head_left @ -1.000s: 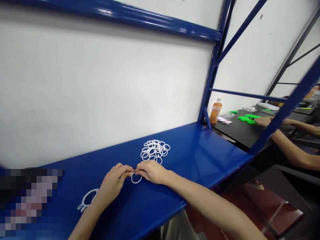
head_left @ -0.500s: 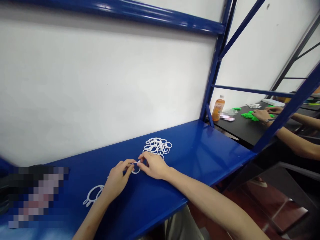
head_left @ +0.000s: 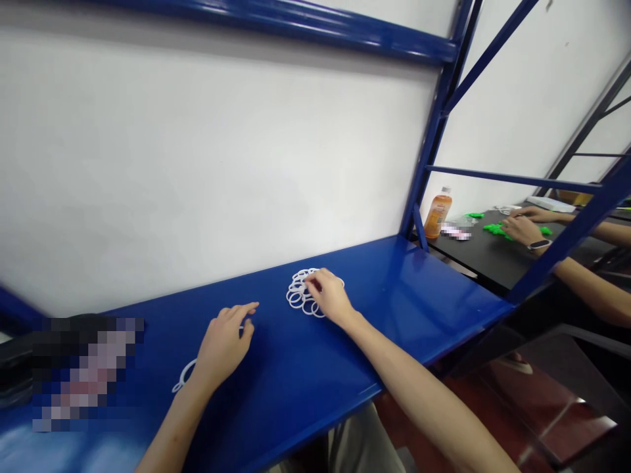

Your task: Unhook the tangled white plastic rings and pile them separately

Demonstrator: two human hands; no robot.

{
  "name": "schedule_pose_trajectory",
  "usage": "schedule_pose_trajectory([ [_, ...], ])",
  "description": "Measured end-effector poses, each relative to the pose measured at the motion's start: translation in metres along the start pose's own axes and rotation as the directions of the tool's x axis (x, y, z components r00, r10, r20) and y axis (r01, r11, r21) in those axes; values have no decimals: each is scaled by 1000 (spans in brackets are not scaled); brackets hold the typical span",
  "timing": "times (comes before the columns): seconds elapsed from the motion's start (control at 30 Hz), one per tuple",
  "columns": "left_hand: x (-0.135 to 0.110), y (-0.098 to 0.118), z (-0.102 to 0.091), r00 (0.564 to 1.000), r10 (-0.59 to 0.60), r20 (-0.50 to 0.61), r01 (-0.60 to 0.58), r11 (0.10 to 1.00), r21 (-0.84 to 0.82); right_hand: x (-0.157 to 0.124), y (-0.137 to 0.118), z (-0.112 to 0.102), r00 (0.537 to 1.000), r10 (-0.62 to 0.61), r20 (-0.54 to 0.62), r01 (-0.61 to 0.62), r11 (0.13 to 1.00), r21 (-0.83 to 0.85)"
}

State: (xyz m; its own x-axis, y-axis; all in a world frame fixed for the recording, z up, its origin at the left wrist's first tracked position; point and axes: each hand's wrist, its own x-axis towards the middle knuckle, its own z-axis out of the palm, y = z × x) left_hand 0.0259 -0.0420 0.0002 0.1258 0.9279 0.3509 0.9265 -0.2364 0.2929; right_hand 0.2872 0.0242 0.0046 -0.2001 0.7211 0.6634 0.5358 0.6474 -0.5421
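My left hand (head_left: 227, 341) hovers above the blue tabletop, thumb and fingers apart. A small white bit (head_left: 242, 327) shows in the gap behind its thumb; I cannot tell whether the hand touches it. White plastic rings (head_left: 295, 300) with small loops lie in a bunch further back. Over that bunch, my right hand (head_left: 332, 299) has its thumb and fingertips pinched on a ring and covers several others. Beside my left forearm lies another white ring piece (head_left: 185, 374), partly hidden by the arm.
The blue tabletop (head_left: 394, 295) meets a white wall behind and a blue frame post (head_left: 426, 157) at right. A black item lies at far left near a blurred patch. On a black table at right stand an orange bottle (head_left: 438, 213) and green pieces under a co-worker's hands (head_left: 525, 230).
My left hand has let go of the ring both hands held and its fingers have spread. My right hand has moved back and right onto the bunch of rings. The view has shifted slightly.
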Motion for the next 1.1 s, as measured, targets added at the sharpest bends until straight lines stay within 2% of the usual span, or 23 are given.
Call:
schedule_pose_trajectory([
  [0.07, -2, -3, -2, 995, -40, 89, 26, 988, 153, 6, 15, -9, 988, 108, -109, -115, 992, -57],
  [0.17, -4, -4, -3, 980, -85, 178, 38, 967, 253, 11, 33, -16, 965, 196, -174, -218, 969, -118],
  [0.27, -4, -3, -2, 974, -92, 207, 36, 965, 259, 11, 37, -14, 958, 257, -128, -280, 935, -217],
  [0.37, -2, -5, -1, 968, -98, 229, 43, 971, 234, 9, 32, -12, 957, 283, -66, -290, 913, -289],
  [0.47, -1, -8, -2, 965, -127, 229, 72, 970, 234, 8, 25, -13, 961, 263, -81, -275, 912, -304],
  [0.63, -2, -3, -6, 980, -112, 163, 64, 960, 274, 3, 11, -12, 987, 152, -59, -162, 949, -271],
  [0.77, -1, 5, -5, 993, -81, 87, 64, 980, 187, -5, -11, -1, 993, 1, 116, 15, 990, -140],
  [0.83, 0, 8, -4, 995, -78, 54, 74, 995, 70, -10, -23, 4, 967, -106, 230, 121, 991, -54],
  [0.93, 1, 13, -4, 996, -76, 48, 82, 987, -136, -18, -37, 10, 902, -232, 364, 241, 970, 23],
  [1.03, 1, 18, -4, 995, -69, 78, 86, 965, -247, -24, -42, 13, 845, -285, 452, 306, 952, 28],
  [1.1, 1, 20, -4, 992, -79, 102, 105, 955, -276, -26, -42, 16, 835, -292, 467, 326, 945, 9],
])
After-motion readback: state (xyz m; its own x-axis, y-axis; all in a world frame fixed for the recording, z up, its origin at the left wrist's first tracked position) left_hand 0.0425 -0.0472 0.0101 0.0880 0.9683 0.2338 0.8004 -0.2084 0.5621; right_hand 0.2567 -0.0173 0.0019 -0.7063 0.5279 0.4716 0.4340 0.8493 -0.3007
